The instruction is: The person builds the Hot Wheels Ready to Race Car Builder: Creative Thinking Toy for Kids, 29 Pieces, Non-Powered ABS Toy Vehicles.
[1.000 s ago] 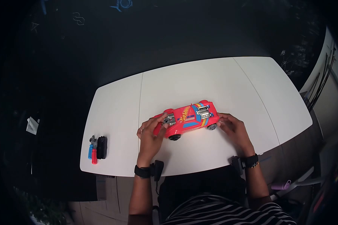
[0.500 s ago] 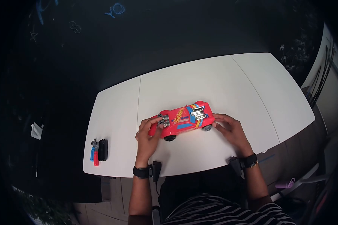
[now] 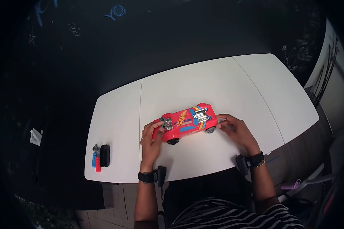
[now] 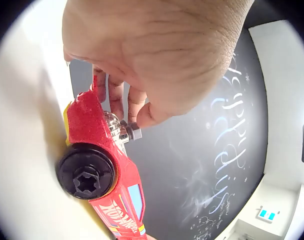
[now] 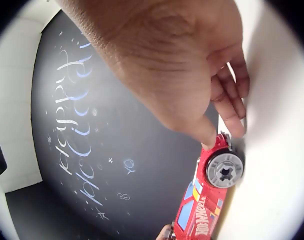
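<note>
A red toy car (image 3: 187, 122) with yellow and blue stripes stands on its wheels on the white table (image 3: 202, 82). Thumb and fingers of my left hand (image 3: 151, 141) hold its left end around the silver engine piece (image 3: 167, 124). In the left wrist view, the thumb tip is right by a grey bolt (image 4: 134, 131) that sticks out of that engine. My right hand (image 3: 237, 131) pinches the car's other end, with the thumb (image 5: 208, 139) on the red body above a grey wheel (image 5: 224, 170) and the fingers behind the rear.
Toward the table's left edge lie a red-handled tool (image 3: 98, 164), a blue-handled tool (image 3: 94, 160) and a black oblong thing (image 3: 105, 155). A dark chalkboard wall (image 3: 179, 30) runs behind the table. A purple cylinder (image 3: 290, 185) is off the table at lower right.
The toy car has shifted slightly left on the table, and both hands have gone with it. The left fingers have drawn back a little over the engine. The head view has tilted slightly.
</note>
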Available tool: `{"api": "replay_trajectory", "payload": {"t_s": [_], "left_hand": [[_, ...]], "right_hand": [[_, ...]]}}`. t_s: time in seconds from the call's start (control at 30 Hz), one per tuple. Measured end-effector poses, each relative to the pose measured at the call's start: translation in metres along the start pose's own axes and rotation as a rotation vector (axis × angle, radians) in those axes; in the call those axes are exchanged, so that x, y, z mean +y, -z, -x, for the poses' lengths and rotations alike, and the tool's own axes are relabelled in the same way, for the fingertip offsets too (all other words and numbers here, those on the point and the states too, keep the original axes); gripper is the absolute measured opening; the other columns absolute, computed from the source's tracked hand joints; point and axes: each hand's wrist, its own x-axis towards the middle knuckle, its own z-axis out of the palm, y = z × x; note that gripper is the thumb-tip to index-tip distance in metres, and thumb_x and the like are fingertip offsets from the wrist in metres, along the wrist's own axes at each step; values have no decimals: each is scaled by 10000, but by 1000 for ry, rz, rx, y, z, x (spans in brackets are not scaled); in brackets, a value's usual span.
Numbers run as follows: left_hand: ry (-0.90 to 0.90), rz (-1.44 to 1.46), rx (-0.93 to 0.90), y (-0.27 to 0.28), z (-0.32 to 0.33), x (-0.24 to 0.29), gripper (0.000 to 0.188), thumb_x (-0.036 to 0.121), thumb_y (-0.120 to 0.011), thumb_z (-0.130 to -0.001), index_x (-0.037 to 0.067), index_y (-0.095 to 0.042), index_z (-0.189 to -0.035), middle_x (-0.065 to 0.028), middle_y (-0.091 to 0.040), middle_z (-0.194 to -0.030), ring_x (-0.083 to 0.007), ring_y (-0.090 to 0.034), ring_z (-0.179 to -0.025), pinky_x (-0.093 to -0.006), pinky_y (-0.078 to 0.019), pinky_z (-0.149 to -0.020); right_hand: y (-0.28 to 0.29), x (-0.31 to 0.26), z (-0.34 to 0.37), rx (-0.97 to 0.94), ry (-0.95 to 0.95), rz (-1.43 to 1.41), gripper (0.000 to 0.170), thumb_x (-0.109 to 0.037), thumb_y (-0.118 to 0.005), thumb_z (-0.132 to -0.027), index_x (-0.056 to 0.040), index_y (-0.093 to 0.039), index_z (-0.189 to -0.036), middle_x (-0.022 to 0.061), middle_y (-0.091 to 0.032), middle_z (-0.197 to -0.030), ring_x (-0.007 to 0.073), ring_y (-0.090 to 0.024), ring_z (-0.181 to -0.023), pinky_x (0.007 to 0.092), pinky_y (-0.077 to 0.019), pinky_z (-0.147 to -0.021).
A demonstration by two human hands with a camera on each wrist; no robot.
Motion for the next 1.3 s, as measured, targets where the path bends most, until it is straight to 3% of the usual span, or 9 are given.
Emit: {"api": "replay_trajectory", "payload": {"t_s": [0.07, 0.27, 0.33, 0.57, 0.73, 0.87, 0.97, 1.03, 1.3], "left_hand": [[-21, 91, -11, 0, 0, 0, 270, 319, -689, -1025, 103, -707, -1186, -63, -646, -1252, -221, -564, -1242, -378, -379, -1128], [96, 153, 48, -6, 1, -7, 309, 315, -700, -1026, 106, -708, -1253, -67, -650, -1244, -236, -590, -1204, -385, -457, -1065], [-13, -10, 42, -4, -1, -5, 340, 317, -714, -1017, 105, -703, -1283, -65, -653, -1243, -236, -601, -1181, -377, -486, -1034], [-19, 120, 19, -3, -2, 2, 337, 325, -707, -1019, 107, -702, -1275, -56, -659, -1233, -209, -586, -1207, -367, -426, -1086], [0, 32, 71, -11, -3, -14, 428, 387, -646, -1046, 169, -652, -1415, -31, -656, -1217, -187, -558, -1216, -391, -315, -1103], [38, -19, -10, -5, -4, -14, 437, 408, -649, -1043, 168, -637, -1408, -14, -632, -1252, -176, -538, -1242, -390, -306, -1097], [-73, 65, -23, -5, -1, -6, 342, 401, -656, -1040, 159, -669, -1282, -6, -598, -1285, -163, -517, -1267, -394, -274, -1092], [38, 83, 32, -8, 0, 1, 277, 376, -636, -1054, 172, -684, -1235, 0, -570, -1315, -153, -506, -1277, -386, -254, -1070], [-70, -25, 14, -8, -4, -14, 290, 346, -608, -1073, 138, -661, -1268, -14, -580, -1294, -149, -543, -1233, -385, -285, -1046]], "right_hand": [[2, -3, -5, -23, -32, 25, 440, -291, -747, -1000, -154, -649, -1407, 67, -792, -935, 172, -724, -983, 339, -517, -935], [7, -2, -38, -69, -285, -51, 711, -628, -628, -992, -64, -604, -1425, 92, -755, -811, 158, -716, -858, 338, -491, -938], [12, -10, -45, -180, -397, -47, 706, -684, -598, -984, -77, -648, -1341, 59, -708, -755, 137, -696, -823, 329, -462, -976], [3, -4, -43, -148, -410, -7, 654, -673, -640, -959, -53, -738, -1142, 52, -687, -717, 131, -682, -745, 322, -504, -877], [-4, 0, -39, -60, -390, -37, 598, -621, -694, -953, -33, -751, -1049, 27, -658, -735, 114, -644, -691, 278, -507, -727], [-4, 0, -39, -48, -392, -18, 598, -617, -700, -950, -26, -754, -1023, 24, -654, -734, 109, -636, -677, 273, -504, -710], [-5, 3, -38, -38, -378, -27, 589, -610, -703, -951, -27, -757, -1017, 19, -647, -726, 107, -632, -671, 275, -504, -706], [-5, 4, -39, -32, -367, -15, 628, -650, -696, -927, -35, -770, -1035, 45, -663, -676, 123, -651, -660, 283, -506, -703], [-3, 1, -38, -43, -378, -26, 571, -598, -709, -951, -32, -758, -1016, 13, -651, -731, 100, -630, -672, 278, -501, -701]]}}
